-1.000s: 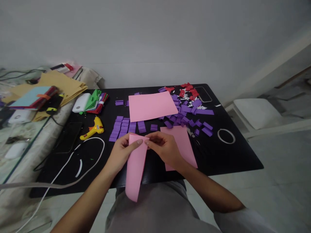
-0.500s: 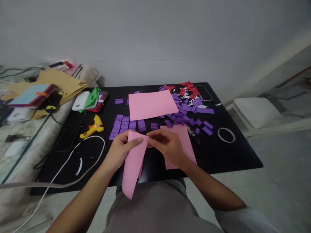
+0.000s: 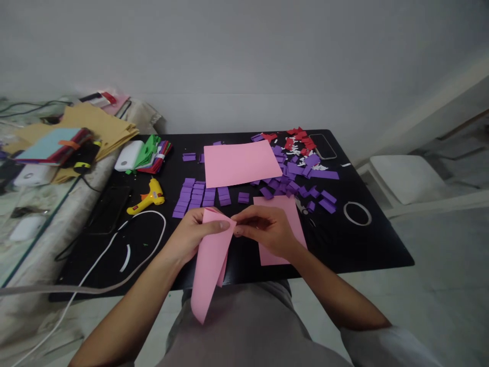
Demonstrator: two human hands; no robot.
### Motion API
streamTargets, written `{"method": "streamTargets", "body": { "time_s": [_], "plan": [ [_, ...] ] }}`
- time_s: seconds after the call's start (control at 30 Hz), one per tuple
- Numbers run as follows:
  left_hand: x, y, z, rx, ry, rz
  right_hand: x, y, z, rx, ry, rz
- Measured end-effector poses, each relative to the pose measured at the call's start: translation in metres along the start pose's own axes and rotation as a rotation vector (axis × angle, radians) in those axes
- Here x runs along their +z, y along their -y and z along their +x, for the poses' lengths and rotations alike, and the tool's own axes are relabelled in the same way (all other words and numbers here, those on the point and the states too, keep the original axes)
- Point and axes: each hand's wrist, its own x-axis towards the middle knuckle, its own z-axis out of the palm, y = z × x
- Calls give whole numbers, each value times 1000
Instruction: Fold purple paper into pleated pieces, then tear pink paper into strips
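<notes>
In the head view, low in the middle of the frame, our left hand (image 3: 191,237) and right hand (image 3: 267,232) meet at the top edge of a folded pink paper (image 3: 208,265). The left grip is closed on it, with the thumb lying across the front near the upper corner. The right grip pinches the same top edge from the other side, fingertips drawn narrow on the paper. From both grips the paper hangs down past the near edge of the black counter (image 3: 362,250), its lower tip slanting toward the lower left over our lap.

Partly under the right hand lies a small pink sheet (image 3: 284,206), flat on the counter. Above it, at the centre of the frame, we see a larger pink sheet (image 3: 241,163), with rows of purple pieces (image 3: 198,196) just below its left corner and a loose purple heap (image 3: 298,178) to its right. Red scraps (image 3: 298,138) sit at the far edge. A yellow glue gun (image 3: 147,199) lies left of the rows, and a white ring (image 3: 357,213) lies toward the right.
</notes>
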Motion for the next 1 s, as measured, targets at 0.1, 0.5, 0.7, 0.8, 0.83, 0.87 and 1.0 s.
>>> {"method": "streamTargets", "body": {
  "time_s": [0.1, 0.5, 0.7, 0.8, 0.83, 0.87, 1.0],
  "plan": [
    [0, 0, -1, 1, 25, 5, -2, -1, 2, -16, 4, -9],
    [-3, -2, 1, -34, 91, 87, -8, 0, 4, -59, 63, -73],
    [-8, -1, 1, -11, 112, 162, -10, 0, 4, -45, 77, -82],
    [-8, -3, 1, 38, 112, 202, -11, 0, 5, -41, 78, -78],
    [-8, -3, 1, 62, 108, 219, -11, -1, 5, -37, 75, -77],
    [-8, -4, 2, 84, 105, 233, -11, -1, 5, -32, 71, -76],
    [-7, -5, 2, 109, 99, 242, -9, 0, 5, 10, 50, -56]
  ]
}}
